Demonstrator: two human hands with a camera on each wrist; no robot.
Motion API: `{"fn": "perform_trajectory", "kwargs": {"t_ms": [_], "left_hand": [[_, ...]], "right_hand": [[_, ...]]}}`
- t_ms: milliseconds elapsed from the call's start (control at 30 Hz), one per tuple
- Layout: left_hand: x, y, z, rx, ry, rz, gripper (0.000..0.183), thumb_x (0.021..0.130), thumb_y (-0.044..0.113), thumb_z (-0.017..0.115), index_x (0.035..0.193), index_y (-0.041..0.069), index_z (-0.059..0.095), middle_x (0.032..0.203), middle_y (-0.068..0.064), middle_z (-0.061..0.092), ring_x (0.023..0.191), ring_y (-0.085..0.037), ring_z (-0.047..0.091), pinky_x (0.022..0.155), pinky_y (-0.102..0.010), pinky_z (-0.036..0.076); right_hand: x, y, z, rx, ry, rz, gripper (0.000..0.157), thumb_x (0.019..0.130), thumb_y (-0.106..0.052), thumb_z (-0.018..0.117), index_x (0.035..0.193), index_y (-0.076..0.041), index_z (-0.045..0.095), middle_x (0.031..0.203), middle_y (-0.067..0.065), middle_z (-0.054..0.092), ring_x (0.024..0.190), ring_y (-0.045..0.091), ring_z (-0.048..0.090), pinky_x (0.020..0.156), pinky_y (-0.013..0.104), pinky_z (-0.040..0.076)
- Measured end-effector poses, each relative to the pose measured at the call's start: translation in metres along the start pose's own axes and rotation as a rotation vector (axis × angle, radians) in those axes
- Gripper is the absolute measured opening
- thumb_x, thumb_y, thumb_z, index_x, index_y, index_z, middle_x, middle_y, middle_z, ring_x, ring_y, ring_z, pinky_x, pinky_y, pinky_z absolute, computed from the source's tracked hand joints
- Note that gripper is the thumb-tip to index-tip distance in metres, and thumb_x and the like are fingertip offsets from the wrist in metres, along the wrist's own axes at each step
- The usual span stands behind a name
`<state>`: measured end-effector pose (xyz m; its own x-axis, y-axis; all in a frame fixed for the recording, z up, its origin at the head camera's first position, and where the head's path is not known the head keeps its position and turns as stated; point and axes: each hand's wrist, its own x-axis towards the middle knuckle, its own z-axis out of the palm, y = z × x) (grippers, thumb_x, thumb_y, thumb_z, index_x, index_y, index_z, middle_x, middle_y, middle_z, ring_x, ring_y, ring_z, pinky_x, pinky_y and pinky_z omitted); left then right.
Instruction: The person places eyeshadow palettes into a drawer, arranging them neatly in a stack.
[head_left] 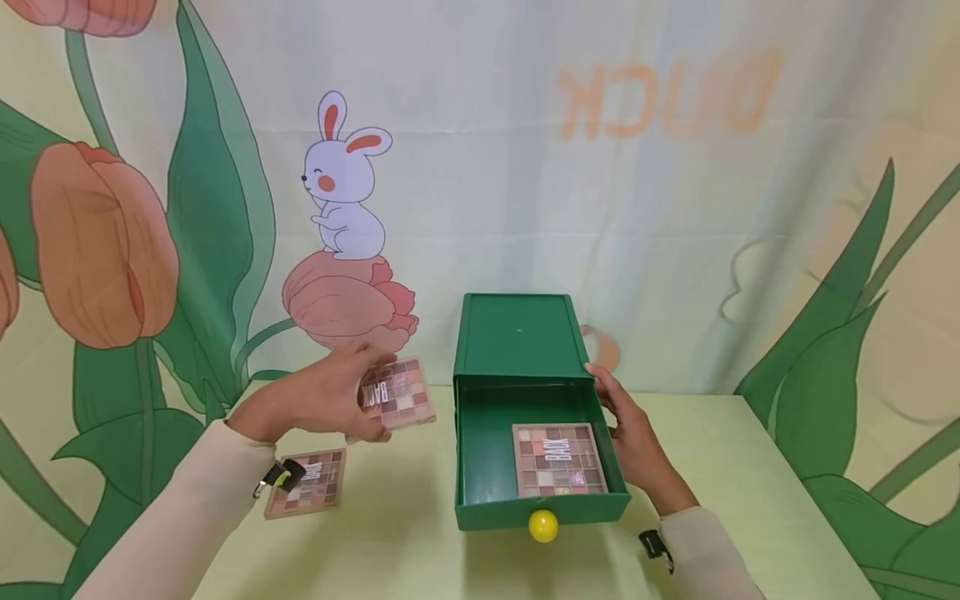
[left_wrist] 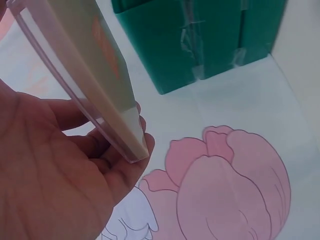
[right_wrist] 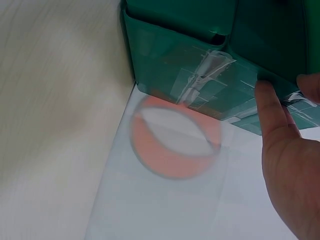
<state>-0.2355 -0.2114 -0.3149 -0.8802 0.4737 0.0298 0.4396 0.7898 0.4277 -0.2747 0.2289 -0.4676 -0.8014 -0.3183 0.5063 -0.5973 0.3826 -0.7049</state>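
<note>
My left hand [head_left: 326,396] grips an eyeshadow palette [head_left: 405,396] by its edges, in the air left of the green drawer box [head_left: 521,333]. In the left wrist view, thumb and fingers wrap the palette's lower end, and its thin side edge [left_wrist: 82,85] faces me. The box's drawer [head_left: 486,458] is pulled out, with a second palette [head_left: 560,467] lying face up in its right part. My right hand [head_left: 633,437] touches the box's right side near the upper front corner; in the right wrist view a nearly straight finger [right_wrist: 271,110] presses the taped wall.
A third palette [head_left: 322,487] lies on the table [head_left: 397,533] below my left forearm, partly covered by the sleeve and its black clip [head_left: 288,475]. A yellow knob [head_left: 543,526] sticks out from the drawer front. Behind the box hangs a printed curtain [head_left: 487,208].
</note>
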Motion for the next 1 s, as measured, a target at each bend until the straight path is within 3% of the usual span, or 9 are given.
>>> {"fn": "perform_trajectory", "kwargs": {"t_ms": [500,1000], "left_hand": [[0.019,0.043,0.008,-0.005,-0.017,0.097,0.099,0.066,0.048,0.086,0.151,0.012,0.051,0.126,-0.001,0.053,0.108,-0.018,0.052,0.077,-0.027,0.057],[0.049,0.089,0.035,0.042,-0.082,0.228,0.098,0.071,0.051,0.082,0.153,0.009,0.05,0.129,-0.002,0.052,0.115,-0.014,0.046,0.083,-0.026,0.056]], "right_hand": [[-0.001,-0.003,0.001,-0.002,0.008,0.015,0.095,0.094,0.001,0.077,0.168,-0.029,0.025,0.15,0.018,0.053,0.136,0.045,0.053,0.091,0.069,0.058],[-0.001,-0.002,0.002,0.0,0.015,0.022,0.094,0.093,-0.001,0.078,0.167,-0.028,0.027,0.142,0.016,0.057,0.131,0.042,0.056,0.09,0.067,0.059]]}}
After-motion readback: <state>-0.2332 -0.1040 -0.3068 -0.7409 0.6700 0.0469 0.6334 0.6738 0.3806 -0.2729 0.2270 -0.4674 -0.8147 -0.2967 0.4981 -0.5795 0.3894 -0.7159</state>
